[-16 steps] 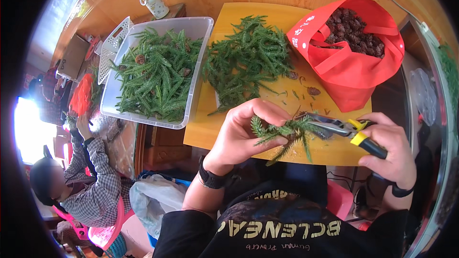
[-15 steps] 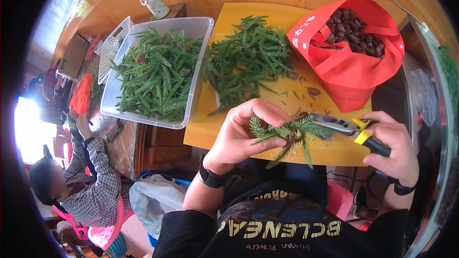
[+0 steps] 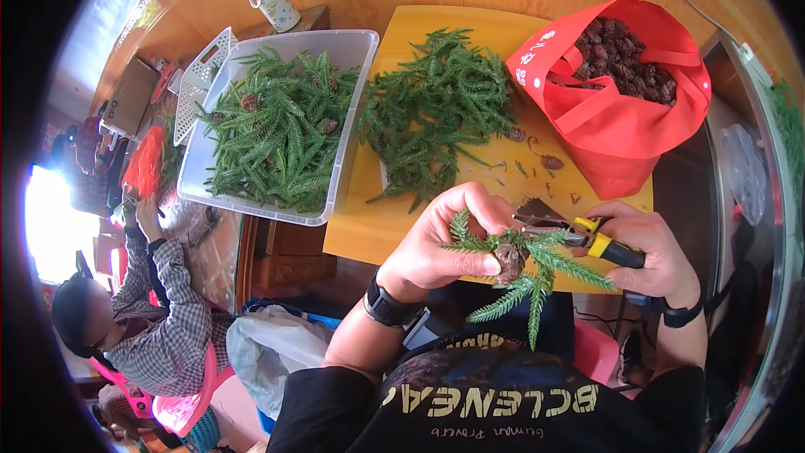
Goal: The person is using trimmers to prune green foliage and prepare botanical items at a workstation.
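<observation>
Between thumb and fingers, my left hand [image 3: 457, 239] pinches a pine cone [image 3: 510, 263] with green artificial pine sprigs [image 3: 537, 285] spreading out around it. My right hand [image 3: 658, 252] grips pliers [image 3: 608, 243] with yellow and black handles. Their jaws point left and reach the back of the sprigs, close to my left fingertips; whether they bite on anything is hard to see. Both hands are over the near edge of the yellow table [image 3: 360, 235].
A clear plastic bin [image 3: 335, 193] of sprigs and cones stands left, beside a sprig pile [image 3: 440, 109]. A red bag [image 3: 604, 151] of pine cones [image 3: 620, 59] stands right. Loose cones and scraps [image 3: 551, 162] lie between. Another person [image 3: 159, 319] works at far left.
The sprigs have turned so the pine cone now faces up into view. My right hand and the pliers have shifted left and slightly down, with the jaws nearer my left fingers.
</observation>
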A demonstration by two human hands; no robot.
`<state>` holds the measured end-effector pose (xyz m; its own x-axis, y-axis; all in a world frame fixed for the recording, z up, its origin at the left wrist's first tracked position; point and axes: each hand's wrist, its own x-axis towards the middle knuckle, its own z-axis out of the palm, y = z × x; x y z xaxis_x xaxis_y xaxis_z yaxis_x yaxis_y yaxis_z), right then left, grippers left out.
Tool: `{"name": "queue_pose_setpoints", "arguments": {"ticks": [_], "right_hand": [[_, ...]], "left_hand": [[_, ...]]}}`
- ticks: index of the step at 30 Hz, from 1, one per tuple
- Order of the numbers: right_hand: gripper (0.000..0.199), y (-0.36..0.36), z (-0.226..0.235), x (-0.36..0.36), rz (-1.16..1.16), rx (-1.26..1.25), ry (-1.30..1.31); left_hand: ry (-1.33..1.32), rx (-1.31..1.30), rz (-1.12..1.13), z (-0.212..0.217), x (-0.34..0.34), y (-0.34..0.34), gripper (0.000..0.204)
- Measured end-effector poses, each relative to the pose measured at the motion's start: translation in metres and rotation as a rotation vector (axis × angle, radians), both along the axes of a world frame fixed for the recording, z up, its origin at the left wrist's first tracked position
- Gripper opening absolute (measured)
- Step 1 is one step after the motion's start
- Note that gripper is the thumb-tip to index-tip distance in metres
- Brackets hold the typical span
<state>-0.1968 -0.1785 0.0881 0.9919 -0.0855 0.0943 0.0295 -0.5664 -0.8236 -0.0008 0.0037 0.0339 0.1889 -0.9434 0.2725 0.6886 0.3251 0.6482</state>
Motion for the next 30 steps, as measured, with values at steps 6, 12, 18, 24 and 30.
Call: {"name": "queue_pose_setpoints", "arguments": {"ticks": [6,12,18,24,30], "right_hand": [[0.048,0.001,-0.003,0.003,0.013,-0.006,-0.043],[0.044,0.005,-0.002,0.001,-0.027,-0.066,-0.077],[0.033,0.006,0.006,-0.004,-0.080,-0.248,-0.163],[0.038,0.004,0.020,-0.005,-0.111,-0.401,-0.163],[0.036,0.018,0.022,-0.006,-0.246,-0.461,-0.159]], "left_hand": [[0.028,0.079,-0.033,0.003,-0.004,0.000,0.039],[0.004,0.110,-0.014,0.006,-0.004,0.002,0.036],[-0.303,0.106,0.120,0.013,0.005,0.003,0.029],[-0.630,0.127,0.311,0.025,0.003,0.005,0.025],[-1.240,0.025,0.739,0.037,-0.006,-0.003,0.030]]}}
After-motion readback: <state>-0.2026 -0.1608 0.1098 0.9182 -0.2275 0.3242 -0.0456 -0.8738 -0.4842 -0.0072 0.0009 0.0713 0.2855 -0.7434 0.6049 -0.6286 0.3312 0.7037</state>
